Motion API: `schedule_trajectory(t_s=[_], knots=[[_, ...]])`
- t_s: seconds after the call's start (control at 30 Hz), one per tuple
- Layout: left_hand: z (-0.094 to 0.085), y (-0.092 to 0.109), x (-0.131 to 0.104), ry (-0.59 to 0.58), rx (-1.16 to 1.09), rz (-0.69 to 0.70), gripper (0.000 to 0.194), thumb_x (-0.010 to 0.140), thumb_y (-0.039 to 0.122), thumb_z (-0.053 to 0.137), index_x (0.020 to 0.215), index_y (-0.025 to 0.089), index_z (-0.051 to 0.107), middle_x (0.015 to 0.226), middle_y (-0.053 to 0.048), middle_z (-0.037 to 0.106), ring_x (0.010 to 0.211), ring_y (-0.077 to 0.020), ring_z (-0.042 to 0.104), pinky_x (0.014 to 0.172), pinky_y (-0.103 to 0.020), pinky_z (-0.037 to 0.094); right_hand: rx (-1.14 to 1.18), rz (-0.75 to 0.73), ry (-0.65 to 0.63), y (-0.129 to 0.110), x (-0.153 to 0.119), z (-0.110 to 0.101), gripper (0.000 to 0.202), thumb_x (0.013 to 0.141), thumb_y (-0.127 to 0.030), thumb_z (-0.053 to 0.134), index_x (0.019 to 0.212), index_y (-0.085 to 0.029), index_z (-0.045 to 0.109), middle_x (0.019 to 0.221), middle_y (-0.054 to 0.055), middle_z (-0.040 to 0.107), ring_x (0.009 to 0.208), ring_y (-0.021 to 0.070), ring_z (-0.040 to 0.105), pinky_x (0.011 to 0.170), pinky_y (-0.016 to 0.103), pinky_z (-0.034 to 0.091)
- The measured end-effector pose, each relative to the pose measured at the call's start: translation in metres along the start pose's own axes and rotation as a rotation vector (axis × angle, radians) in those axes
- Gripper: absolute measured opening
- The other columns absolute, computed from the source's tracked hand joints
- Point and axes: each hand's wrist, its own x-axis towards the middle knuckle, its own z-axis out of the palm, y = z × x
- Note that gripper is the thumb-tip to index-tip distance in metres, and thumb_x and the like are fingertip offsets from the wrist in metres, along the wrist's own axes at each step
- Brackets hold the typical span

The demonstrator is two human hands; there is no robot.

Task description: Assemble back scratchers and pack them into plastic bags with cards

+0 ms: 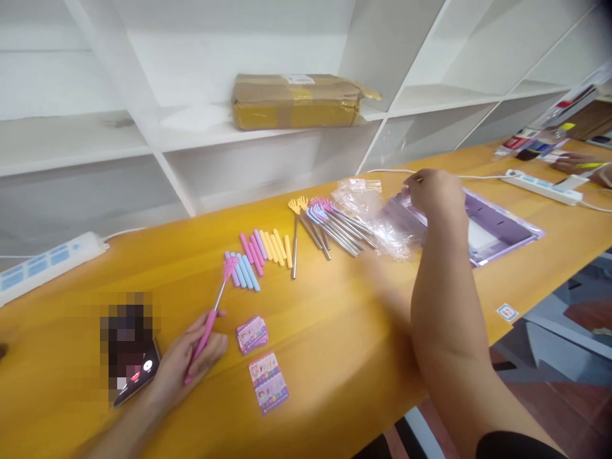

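My left hand [199, 349] is closed around the pink handle of a small back scratcher [210, 325], whose metal rod and pink claw head point up and away. Past its head lie short pink, purple, blue and yellow tubes [265, 252] in loose rows. Further right is a pile of metal-rod back scratchers [335, 226] with yellow, blue and pink claw heads. Raised over the left side of a purple box [507, 220], my right hand [433, 188] has curled fingers; what they hold is hidden. A blurred forearm shape shows beside my right arm.
Clear plastic bags [377, 217] lie beside the box. Printed cards [268, 382] sit near me, a phone [136, 382] left of my arm. Power strips [52, 264], a taped carton [296, 105] on the shelf, bottles [535, 140] and another person's hand [576, 162] are further off.
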Motion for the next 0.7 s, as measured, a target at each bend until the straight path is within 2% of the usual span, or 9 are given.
schedule_trajectory(t_s=[0.1,0.17,0.23,0.3,0.33,0.43,0.53,0.63,0.7], knots=[[0.003,-0.002,0.000,-0.056,0.049,-0.009,0.029,0.108,0.039,0.057,0.125,0.017,0.065,0.050,0.010,0.033,0.051,-0.0095,0.020,0.057,-0.026,0.029,0.362,-0.073,0.042,-0.033,-0.028,-0.028,0.027,0.103,-0.021,0.053,0.119,-0.012,0.072,0.100,0.014,0.076,0.066,0.0080,0.054,0.070,0.028,0.039],[0.003,-0.003,0.000,-0.085,0.085,-0.011,0.034,0.106,0.040,0.060,0.134,0.021,0.060,0.059,0.007,0.044,0.053,-0.0091,0.029,0.057,-0.025,0.031,0.574,-0.187,0.000,-0.058,-0.052,-0.044,0.021,0.100,-0.019,0.059,0.115,-0.013,0.072,0.091,0.009,0.074,0.061,0.0058,0.051,0.064,0.026,0.037],[0.000,-0.006,0.000,-0.087,0.128,0.006,0.047,0.106,0.041,0.061,0.150,0.033,0.047,0.075,0.005,0.056,0.052,-0.0075,0.033,0.055,-0.024,0.031,0.793,-0.318,-0.111,-0.083,-0.076,-0.054,0.014,0.098,-0.021,0.064,0.109,-0.015,0.071,0.080,0.004,0.068,0.058,0.0053,0.049,0.057,0.024,0.035],[-0.004,-0.009,0.002,-0.084,0.152,0.029,0.054,0.105,0.042,0.063,0.154,0.044,0.040,0.090,0.003,0.061,0.049,-0.0041,0.030,0.052,-0.022,0.026,1.001,-0.453,-0.310,-0.107,-0.101,-0.053,0.013,0.096,-0.028,0.070,0.101,-0.016,0.068,0.072,0.001,0.063,0.054,0.0051,0.049,0.052,0.022,0.035],[-0.007,-0.010,0.003,-0.088,0.155,0.039,0.049,0.104,0.043,0.064,0.150,0.043,0.046,0.093,0.002,0.061,0.049,-0.0027,0.027,0.052,-0.022,0.023,1.086,-0.516,-0.431,-0.120,-0.113,-0.049,0.017,0.096,-0.032,0.072,0.099,-0.016,0.066,0.069,-0.001,0.062,0.052,0.0050,0.049,0.049,0.021,0.036],[-0.013,-0.015,0.006,-0.140,0.164,0.020,0.032,0.100,0.050,0.068,0.117,0.024,0.071,0.081,0.003,0.052,0.053,-0.0027,0.027,0.053,-0.022,0.019,1.238,-0.637,-0.786,-0.160,-0.155,-0.024,0.030,0.095,-0.043,0.074,0.098,-0.016,0.061,0.062,-0.003,0.061,0.047,0.0065,0.055,0.045,0.020,0.043],[-0.019,-0.020,0.007,-0.175,0.161,0.020,0.054,0.092,0.070,0.067,0.102,0.018,0.076,0.067,0.005,0.038,0.054,-0.0063,0.026,0.053,-0.023,0.020,1.302,-0.609,-1.054,-0.198,-0.200,0.014,0.035,0.094,-0.049,0.072,0.096,-0.017,0.057,0.069,-0.001,0.068,0.051,0.0105,0.065,0.047,0.021,0.054],[-0.021,-0.022,0.006,-0.177,0.224,0.053,0.074,0.079,0.084,0.068,0.105,0.016,0.078,0.065,0.005,0.038,0.055,-0.0083,0.025,0.052,-0.024,0.020,1.315,-0.553,-1.070,-0.220,-0.232,0.046,0.030,0.096,-0.045,0.070,0.098,-0.019,0.055,0.068,-0.003,0.066,0.053,0.0126,0.069,0.048,0.023,0.058],[-0.021,-0.021,0.004,-0.201,0.362,0.049,0.068,0.080,0.079,0.072,0.104,0.016,0.080,0.065,0.003,0.043,0.056,-0.0100,0.031,0.054,-0.024,0.027,1.325,-0.537,-1.052,-0.226,-0.241,0.060,0.030,0.096,-0.045,0.070,0.100,-0.019,0.055,0.068,-0.003,0.065,0.056,0.0131,0.071,0.051,0.023,0.060]])
